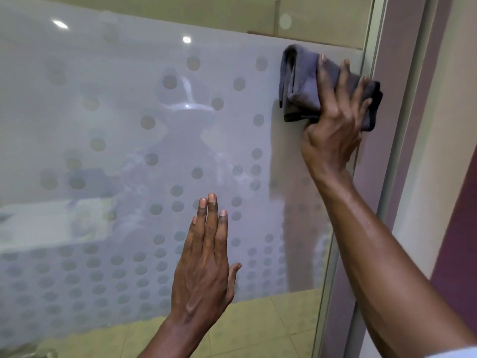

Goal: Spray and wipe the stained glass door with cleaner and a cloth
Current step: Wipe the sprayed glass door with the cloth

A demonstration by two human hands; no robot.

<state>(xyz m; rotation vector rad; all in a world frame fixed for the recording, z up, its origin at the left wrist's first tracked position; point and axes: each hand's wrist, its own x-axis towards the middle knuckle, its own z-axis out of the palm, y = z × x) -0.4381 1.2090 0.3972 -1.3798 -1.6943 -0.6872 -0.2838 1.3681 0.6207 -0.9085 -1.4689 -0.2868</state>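
Now — right hand clamps cloth on glass door | left hand spread flat | frame beside

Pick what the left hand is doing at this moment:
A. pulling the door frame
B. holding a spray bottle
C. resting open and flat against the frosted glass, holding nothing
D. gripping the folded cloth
C: the left hand lies open with fingers straight against the glass door, empty, while the right hand presses the folded grey cloth near the door's right edge.

Likely an office interior: frosted, dot-patterned glass door, metal frame, tiled floor.
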